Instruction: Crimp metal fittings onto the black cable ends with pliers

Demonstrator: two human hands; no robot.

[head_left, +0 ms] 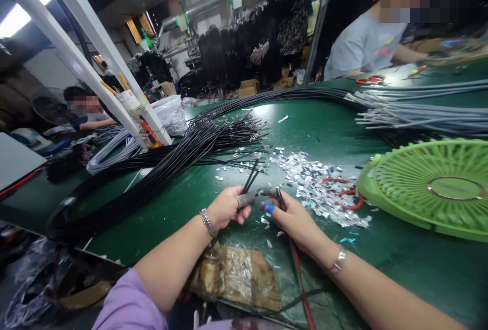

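My left hand (227, 207), with a metal watch band at the wrist and a grey cover on a finger, is closed around several thin black cables (250, 177) whose ends stick up past the fingers. Close beside it, my right hand (292, 215) has blue tape on the thumb and a grey cover on the index finger. It grips a slim dark tool (281, 200), mostly hidden by the fingers, so its kind is unclear. The fingertips of both hands nearly meet over the green table (175, 218). A reddish strap (298, 274) runs down below my right hand.
Silvery foil scraps (316, 182) lie heaped around red-handled scissors (356, 200). A green fan (427, 187) stands at right. A large black cable bundle (160, 182) curves across the left, grey cables (427, 114) lie back right, and a white post (110, 65) rises at left. Two people sit farther off.
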